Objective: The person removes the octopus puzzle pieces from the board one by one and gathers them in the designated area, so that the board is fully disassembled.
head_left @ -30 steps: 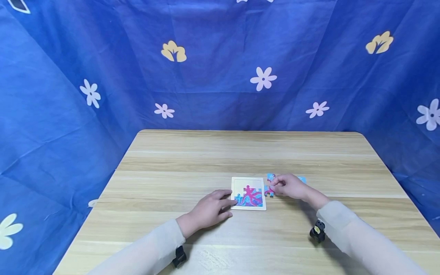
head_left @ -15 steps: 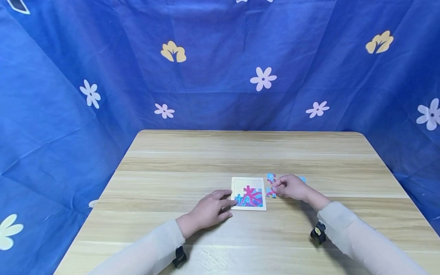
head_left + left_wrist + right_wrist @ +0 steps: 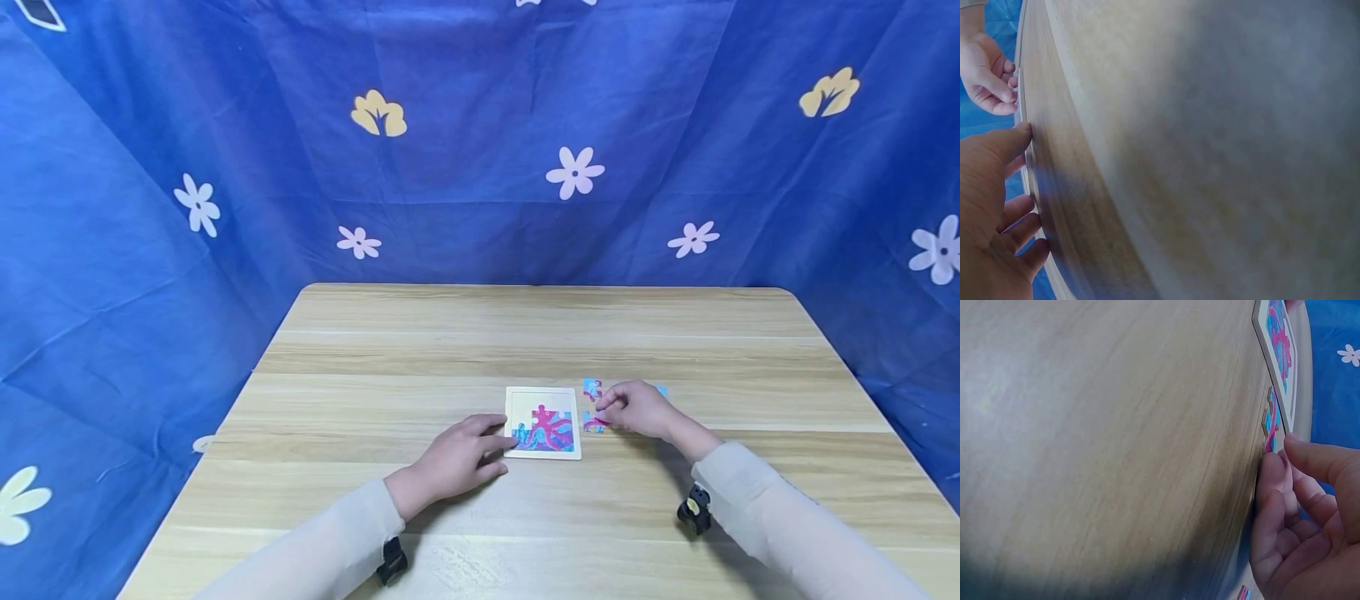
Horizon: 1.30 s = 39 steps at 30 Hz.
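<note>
A square puzzle tray (image 3: 525, 398) with a pale frame lies on the table, its lower part filled with pieces of a pink octopus picture. My left hand (image 3: 457, 458) rests at the tray's left edge, fingers spread and one fingertip over its lower left corner. Just right of the tray, my right hand (image 3: 633, 408) pinches the edge of a pink and blue puzzle piece (image 3: 592, 422) low at the tabletop. In the right wrist view, this puzzle piece (image 3: 1271, 428) sticks out past the thumb and fingertips, beside the tray (image 3: 1264, 331).
Another puzzle piece (image 3: 591, 388) lies just beyond the right fingertips. A blue piece (image 3: 662, 390) shows partly behind the right hand. The wooden table (image 3: 405, 333) ends at a blue flowered curtain (image 3: 480, 208) at the back and sides.
The puzzle piece at my right fingertips has shifted slightly right and nearer to me, away from the tray, and turned a little. My left hand and the tray stay put.
</note>
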Each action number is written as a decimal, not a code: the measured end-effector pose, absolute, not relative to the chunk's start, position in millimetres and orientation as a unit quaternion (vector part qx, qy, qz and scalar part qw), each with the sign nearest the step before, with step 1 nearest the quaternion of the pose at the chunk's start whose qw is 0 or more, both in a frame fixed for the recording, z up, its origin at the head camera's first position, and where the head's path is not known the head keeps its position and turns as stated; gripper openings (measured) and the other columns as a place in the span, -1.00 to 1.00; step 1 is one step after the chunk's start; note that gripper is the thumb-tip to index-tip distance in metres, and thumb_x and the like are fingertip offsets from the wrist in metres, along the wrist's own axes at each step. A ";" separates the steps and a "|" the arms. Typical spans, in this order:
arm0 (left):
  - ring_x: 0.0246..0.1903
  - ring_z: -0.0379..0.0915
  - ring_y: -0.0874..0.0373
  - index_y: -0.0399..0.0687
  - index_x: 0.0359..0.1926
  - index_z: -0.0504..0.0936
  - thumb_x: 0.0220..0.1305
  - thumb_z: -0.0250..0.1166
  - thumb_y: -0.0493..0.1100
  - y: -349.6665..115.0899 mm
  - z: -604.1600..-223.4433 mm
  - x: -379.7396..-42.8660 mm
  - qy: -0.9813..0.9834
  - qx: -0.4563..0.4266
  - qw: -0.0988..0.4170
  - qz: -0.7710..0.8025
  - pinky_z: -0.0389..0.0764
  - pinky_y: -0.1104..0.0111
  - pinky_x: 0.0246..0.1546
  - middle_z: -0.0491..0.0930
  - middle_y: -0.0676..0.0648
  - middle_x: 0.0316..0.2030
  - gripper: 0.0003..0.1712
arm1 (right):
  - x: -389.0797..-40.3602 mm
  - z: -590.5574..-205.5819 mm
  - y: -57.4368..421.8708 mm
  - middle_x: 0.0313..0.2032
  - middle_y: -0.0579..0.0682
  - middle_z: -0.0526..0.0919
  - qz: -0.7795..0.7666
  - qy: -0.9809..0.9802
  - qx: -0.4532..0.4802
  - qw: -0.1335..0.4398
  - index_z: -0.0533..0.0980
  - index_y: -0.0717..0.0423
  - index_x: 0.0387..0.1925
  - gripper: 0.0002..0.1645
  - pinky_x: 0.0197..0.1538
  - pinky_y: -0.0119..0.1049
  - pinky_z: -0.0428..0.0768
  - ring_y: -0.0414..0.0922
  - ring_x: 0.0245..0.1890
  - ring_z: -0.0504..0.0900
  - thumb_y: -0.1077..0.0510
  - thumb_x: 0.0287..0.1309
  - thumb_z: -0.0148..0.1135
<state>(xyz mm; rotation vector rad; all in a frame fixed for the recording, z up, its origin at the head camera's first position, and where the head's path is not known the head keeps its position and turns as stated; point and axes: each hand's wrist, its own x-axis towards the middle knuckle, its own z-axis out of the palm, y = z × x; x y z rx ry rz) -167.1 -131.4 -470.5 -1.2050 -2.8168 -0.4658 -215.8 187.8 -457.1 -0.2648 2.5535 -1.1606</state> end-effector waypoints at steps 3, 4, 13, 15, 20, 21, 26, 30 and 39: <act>0.19 0.33 -0.08 0.04 0.09 0.63 0.22 0.29 0.07 -130.7 -470.7 -166.1 -0.909 -0.389 0.021 -0.148 0.36 0.12 0.19 0.41 -0.19 0.21 -0.55 | -215.6 -457.7 188.2 -0.50 -0.07 0.60 -0.407 0.894 -0.093 0.160 0.62 0.19 -0.30 -0.92 -0.52 -0.39 0.46 -0.19 -0.56 0.49 0.26 0.14 0.28; 0.19 0.33 -0.08 0.04 0.09 0.63 0.23 0.29 0.07 -130.5 -470.7 -165.8 -0.910 -0.388 0.020 -0.148 0.36 0.12 0.19 0.41 -0.19 0.21 -0.55 | -215.5 -457.6 188.1 -0.49 -0.07 0.60 -0.410 0.893 -0.091 0.160 0.62 0.19 -0.29 -0.91 -0.51 -0.39 0.47 -0.18 -0.55 0.50 0.26 0.14 0.27; 0.20 0.32 -0.09 0.04 0.10 0.63 0.23 0.29 0.08 -128.3 -469.4 -162.9 -0.912 -0.382 0.014 -0.148 0.36 0.11 0.20 0.41 -0.20 0.21 -0.55 | -216.4 -460.5 182.4 -0.43 -0.04 0.62 -0.451 0.873 -0.110 0.148 0.60 0.25 -0.23 -0.84 -0.45 -0.33 0.59 -0.15 -0.45 0.59 0.24 0.16 0.28; 0.20 0.32 -0.09 0.04 0.10 0.63 0.22 0.30 0.08 -127.4 -469.5 -162.5 -0.912 -0.381 0.017 -0.152 0.36 0.11 0.19 0.41 -0.20 0.21 -0.54 | -216.9 -461.2 179.0 -0.43 -0.04 0.62 -0.457 0.870 -0.108 0.148 0.60 0.23 -0.23 -0.84 -0.42 -0.32 0.61 -0.15 -0.43 0.59 0.23 0.17 0.28; 0.19 0.33 -0.09 0.03 0.08 0.64 0.20 0.31 0.09 -122.6 -469.9 -162.3 -0.911 -0.383 0.034 -0.152 0.36 0.11 0.19 0.42 -0.20 0.18 -0.54 | -216.5 -461.5 168.3 -0.41 -0.03 0.61 -0.477 0.860 -0.112 0.146 0.59 0.26 -0.20 -0.82 -0.33 -0.30 0.65 -0.13 -0.39 0.62 0.23 0.17 0.27; 0.19 0.33 -0.08 0.04 0.08 0.64 0.20 0.31 0.09 -121.1 -470.3 -162.5 -0.911 -0.383 0.037 -0.150 0.36 0.11 0.19 0.43 -0.20 0.18 -0.54 | -216.5 -461.6 166.0 -0.41 -0.02 0.61 -0.480 0.857 -0.115 0.145 0.58 0.26 -0.19 -0.81 -0.32 -0.29 0.65 -0.13 -0.38 0.62 0.24 0.17 0.27; 0.18 0.34 -0.07 0.08 0.10 0.63 0.20 0.31 0.11 -112.8 -471.2 -162.7 -0.908 -0.390 0.044 -0.148 0.35 0.13 0.20 0.46 -0.18 0.16 -0.53 | -215.7 -461.1 153.0 -0.41 -0.01 0.61 -0.488 0.850 -0.126 0.150 0.57 0.29 -0.17 -0.80 -0.36 -0.27 0.65 -0.09 -0.40 0.62 0.26 0.18 0.26; 0.17 0.36 -0.06 0.05 0.09 0.64 0.19 0.32 0.10 -107.0 -471.4 -162.4 -0.905 -0.397 0.047 -0.147 0.37 0.14 0.18 0.47 -0.20 0.14 -0.53 | -214.8 -461.1 144.1 -0.40 -0.03 0.62 -0.492 0.847 -0.125 0.159 0.57 0.30 -0.14 -0.78 -0.37 -0.27 0.65 -0.11 -0.41 0.61 0.27 0.17 0.26; 0.15 0.37 -0.06 0.03 0.07 0.65 0.18 0.34 0.07 -102.7 -474.6 -162.1 -0.903 -0.403 0.054 -0.143 0.40 0.15 0.16 0.47 -0.20 0.13 -0.55 | -214.9 -463.6 133.8 -0.42 -0.07 0.65 -0.478 0.852 -0.153 0.150 0.59 0.26 -0.17 -0.78 -0.41 -0.32 0.59 -0.15 -0.46 0.60 0.26 0.12 0.30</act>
